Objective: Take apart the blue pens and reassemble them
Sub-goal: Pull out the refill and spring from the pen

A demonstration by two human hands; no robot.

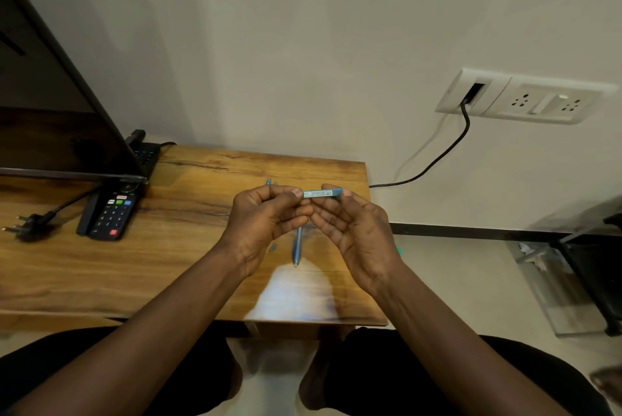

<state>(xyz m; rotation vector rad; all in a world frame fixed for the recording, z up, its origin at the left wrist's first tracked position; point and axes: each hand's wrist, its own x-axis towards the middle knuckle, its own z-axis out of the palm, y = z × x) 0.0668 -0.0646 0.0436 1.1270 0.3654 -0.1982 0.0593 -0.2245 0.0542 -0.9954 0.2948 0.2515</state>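
Together, left hand [266,218] and right hand [353,228] pinch one illegibly labelled pen [321,193].

Just 1 view is given, from a camera worn on the person's head. It faces forward and tilts steeply down, over a wooden table [168,264] toward a pale wall [303,28]. The wide lens takes in a lot (from the dark screen [50,95] at far left to the socket plate [538,101] at right). The 2 forearms [151,331] enter from the bottom edge, close to the lens; the left hand [266,223] and right hand [353,234] meet on a blue pen piece [322,193] near the frame's centre, the lap [437,382] below
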